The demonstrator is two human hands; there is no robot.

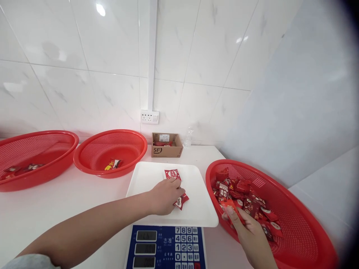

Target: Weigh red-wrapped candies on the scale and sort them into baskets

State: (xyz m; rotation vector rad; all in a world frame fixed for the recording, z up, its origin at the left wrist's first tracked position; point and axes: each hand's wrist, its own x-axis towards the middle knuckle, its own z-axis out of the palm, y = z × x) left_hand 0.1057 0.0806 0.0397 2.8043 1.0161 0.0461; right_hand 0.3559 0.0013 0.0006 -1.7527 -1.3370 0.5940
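Observation:
My left hand reaches over the white scale tray, fingers curled down around a small red snack packet whose printed end shows below them. Another red packet with white lettering lies on the tray just beyond my fingertips. At the right, my right hand pinches an orange-red packet between thumb and fingers, above the near left side of a large red basket. Several red and dark-red packets are heaped in that basket. Below the tray is the scale's blue keypad panel with its displays.
Two more red baskets stand at the left: the nearer-centre basket holds a few packets, the far-left basket several. A small cardboard box with red packets and a clear plastic item stand by the tiled wall.

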